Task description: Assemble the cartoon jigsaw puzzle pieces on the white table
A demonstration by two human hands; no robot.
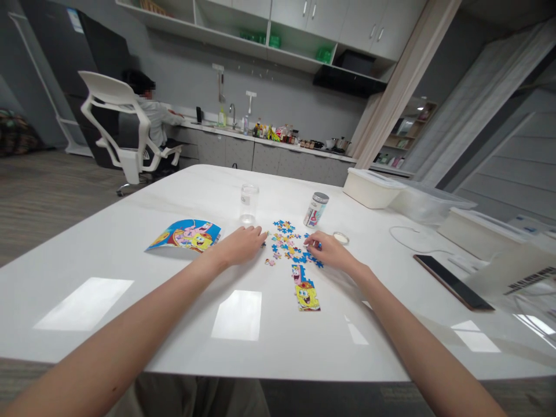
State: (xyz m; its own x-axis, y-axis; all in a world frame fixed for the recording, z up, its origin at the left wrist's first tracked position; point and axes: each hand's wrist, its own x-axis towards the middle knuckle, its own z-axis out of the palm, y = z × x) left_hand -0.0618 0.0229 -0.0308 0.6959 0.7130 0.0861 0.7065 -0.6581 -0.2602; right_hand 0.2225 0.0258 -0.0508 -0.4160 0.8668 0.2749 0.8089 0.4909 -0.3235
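Both left hand (243, 245) and right hand (330, 250), grips half-curled, flank loose jigsaw pieces (290, 251) on the bench (282, 350); whether either pinches one, I cannot tell. Best spread the pieces face-up, matching colours to the joined jigsaw section (306, 294) nearer the person.

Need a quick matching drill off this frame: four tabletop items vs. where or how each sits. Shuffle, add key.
Items
1. picture sheet
2. clear jar
3. canister
4. joined puzzle pieces

Place or state
A. standing, silver lid on
B. flat, on the wearer's side of the loose puzzle pieces
C. standing, see-through
D. curved, left of the left hand

Pairs: 1-D, 2-C, 3-A, 4-B
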